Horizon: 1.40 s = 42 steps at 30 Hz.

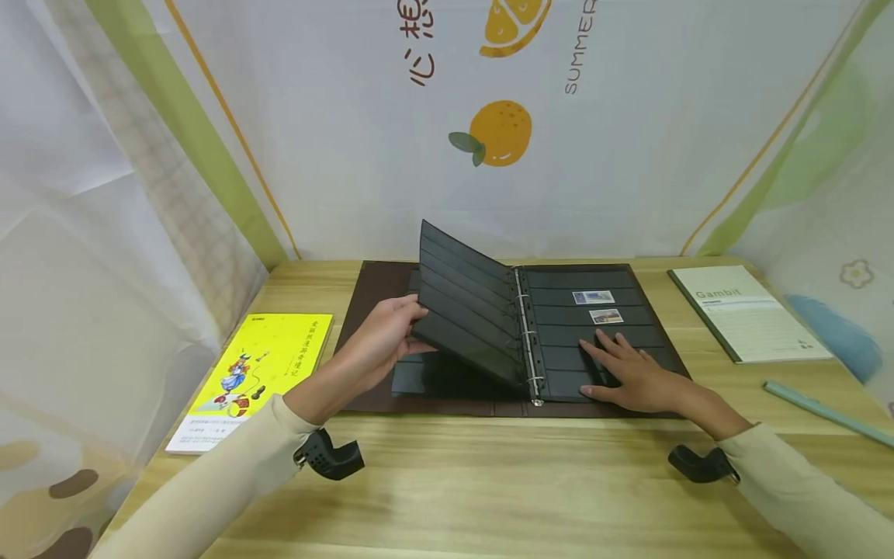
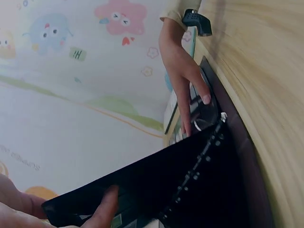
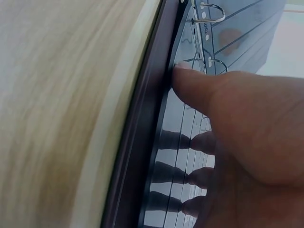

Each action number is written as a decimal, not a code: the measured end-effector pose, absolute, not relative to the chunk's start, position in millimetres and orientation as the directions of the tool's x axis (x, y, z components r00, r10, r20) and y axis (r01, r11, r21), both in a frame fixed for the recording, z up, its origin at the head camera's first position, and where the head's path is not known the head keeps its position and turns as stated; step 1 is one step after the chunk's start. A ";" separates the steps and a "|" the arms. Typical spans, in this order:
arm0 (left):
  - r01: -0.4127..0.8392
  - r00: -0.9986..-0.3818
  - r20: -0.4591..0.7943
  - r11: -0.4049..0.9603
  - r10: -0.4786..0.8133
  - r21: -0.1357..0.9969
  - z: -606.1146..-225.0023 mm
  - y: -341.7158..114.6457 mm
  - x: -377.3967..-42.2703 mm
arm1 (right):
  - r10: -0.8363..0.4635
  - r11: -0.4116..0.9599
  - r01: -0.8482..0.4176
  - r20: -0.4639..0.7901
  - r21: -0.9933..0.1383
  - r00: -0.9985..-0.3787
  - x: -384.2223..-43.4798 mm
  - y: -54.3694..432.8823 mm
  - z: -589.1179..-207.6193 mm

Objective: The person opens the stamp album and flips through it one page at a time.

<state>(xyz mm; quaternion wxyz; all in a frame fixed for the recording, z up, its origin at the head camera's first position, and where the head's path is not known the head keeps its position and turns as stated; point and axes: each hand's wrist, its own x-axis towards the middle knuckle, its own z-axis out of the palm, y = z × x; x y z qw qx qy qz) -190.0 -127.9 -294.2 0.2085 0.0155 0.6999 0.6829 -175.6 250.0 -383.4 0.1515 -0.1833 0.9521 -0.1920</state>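
An open dark brown ring binder (image 1: pixel 370 310) with black strip-pocket pages is laid flat on the light wooden table (image 1: pixel 489 489), between a yellow illustrated paperback (image 1: pixel 268 365) on the left and a pale green "Gambit" booklet (image 1: pixel 747 310) on the right. One black pocketed page (image 1: pixel 464 307) is raised at a tilt from the metal rings (image 1: pixel 527 341); its outer edge is gripped by the left hand (image 1: pixel 380 338), fingers curled over the top, thumb apparently beneath, though the wrist view is dim. The right hand (image 1: pixel 632 373) is laid flat on the right-hand page (image 1: pixel 628 279), fingers straight and spread, pressing its lower rows. Two small stamps (image 1: pixel 594 297) are seen in upper pockets of that page. A pale teal pen (image 1: pixel 824 411) lies at the far right.
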 end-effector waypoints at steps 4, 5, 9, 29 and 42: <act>-0.252 -0.910 -0.276 0.116 0.308 0.961 -306.1 -137.5 -189.9 | -0.408 0.854 -0.282 -0.225 -0.437 -0.885 -175.5 250.3 -384.4; -0.248 -0.910 -0.275 0.124 0.310 0.961 -309.0 -139.5 -189.7 | -0.409 0.852 -0.281 -0.227 -0.442 -0.884 -175.4 250.6 -384.5; -0.249 -0.916 -0.282 0.145 0.287 0.957 -320.2 -144.9 -189.9 | -0.413 0.842 -0.273 -0.230 -0.466 -0.881 -174.9 251.1 -383.8; -0.170 -0.945 -0.288 0.516 0.157 0.839 -360.6 -167.7 -201.1 | -0.407 0.846 -0.269 -0.229 -0.461 -0.884 -173.7 251.9 -384.0; 0.070 -0.960 -0.190 0.829 0.208 0.554 -364.8 -163.0 -201.8 | -0.413 0.842 -0.276 -0.223 -0.463 -0.883 -172.8 250.5 -383.0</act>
